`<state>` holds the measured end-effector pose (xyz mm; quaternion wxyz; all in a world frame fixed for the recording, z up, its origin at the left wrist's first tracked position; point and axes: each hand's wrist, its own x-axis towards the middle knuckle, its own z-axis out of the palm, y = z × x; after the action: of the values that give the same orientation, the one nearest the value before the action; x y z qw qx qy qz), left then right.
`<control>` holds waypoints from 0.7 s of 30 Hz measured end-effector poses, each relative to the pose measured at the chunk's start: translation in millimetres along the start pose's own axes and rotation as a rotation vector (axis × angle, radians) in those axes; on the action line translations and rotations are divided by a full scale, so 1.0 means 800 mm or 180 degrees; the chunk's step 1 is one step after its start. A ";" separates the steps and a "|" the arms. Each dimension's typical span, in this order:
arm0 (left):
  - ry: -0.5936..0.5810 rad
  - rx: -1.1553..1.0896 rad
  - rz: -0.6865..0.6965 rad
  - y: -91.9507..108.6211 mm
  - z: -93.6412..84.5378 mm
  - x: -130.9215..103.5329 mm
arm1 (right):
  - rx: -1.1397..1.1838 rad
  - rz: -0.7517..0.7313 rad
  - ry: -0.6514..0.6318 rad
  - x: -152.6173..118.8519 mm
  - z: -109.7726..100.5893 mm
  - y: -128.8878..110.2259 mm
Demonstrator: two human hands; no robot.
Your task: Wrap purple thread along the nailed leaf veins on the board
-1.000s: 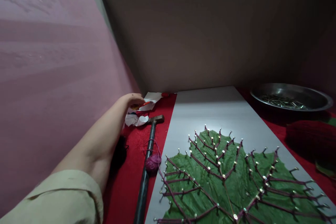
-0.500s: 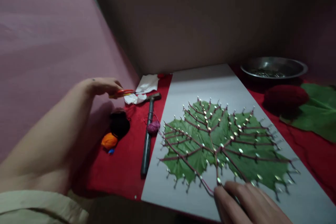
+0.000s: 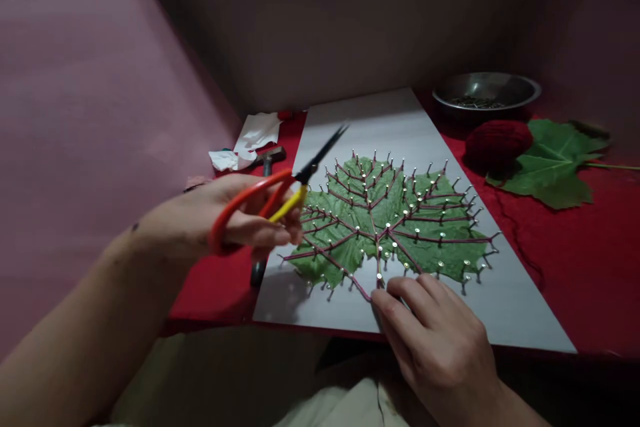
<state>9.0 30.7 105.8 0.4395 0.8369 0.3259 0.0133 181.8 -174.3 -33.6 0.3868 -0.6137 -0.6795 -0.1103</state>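
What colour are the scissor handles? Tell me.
The scissor handles are orange-red and yellow, seen best in the head view.

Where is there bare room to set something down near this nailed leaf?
The red cloth right of the white board, nearer than the loose leaf, looks free past a thin strand; so does the board's far end. It's crowded leftward, with hammer, papers and your left hand holding scissors, and across the nailed leaf.

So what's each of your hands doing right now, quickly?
Left hand: closed on the orange-and-yellow-handled scissors.
Right hand: fingers closed, seemingly pinching the purple thread by the leaf's stem.
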 end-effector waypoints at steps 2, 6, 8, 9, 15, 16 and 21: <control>-0.0604 -0.0798 0.0023 0.017 0.032 -0.001 | -0.0030 -0.0024 0.0021 -0.001 -0.001 0.000; -0.0653 -0.1180 0.0024 0.022 0.063 -0.001 | -0.0038 -0.0077 0.0018 -0.002 -0.003 0.000; -0.0539 -0.1089 -0.0026 0.017 0.071 -0.005 | 0.0017 -0.0089 0.0002 -0.003 -0.004 0.000; -0.0443 -0.1036 -0.0064 0.014 0.075 -0.007 | 0.0047 -0.0092 -0.0009 -0.002 -0.004 0.000; 0.0183 -0.0612 -0.0061 0.009 0.097 -0.013 | 0.0167 0.0049 -0.0122 0.000 -0.006 0.000; 0.0213 -0.0586 -0.0032 0.008 0.100 -0.012 | 0.0139 0.0080 -0.0138 0.001 -0.006 0.000; 0.0634 -0.0016 0.0081 -0.006 0.103 -0.012 | -0.0253 -0.0002 -0.0095 0.005 -0.002 -0.004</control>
<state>24.4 -32.6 54.4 0.4068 0.8344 0.3573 0.1028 179.7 -173.3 -28.7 0.3518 -0.6299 -0.6805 -0.1281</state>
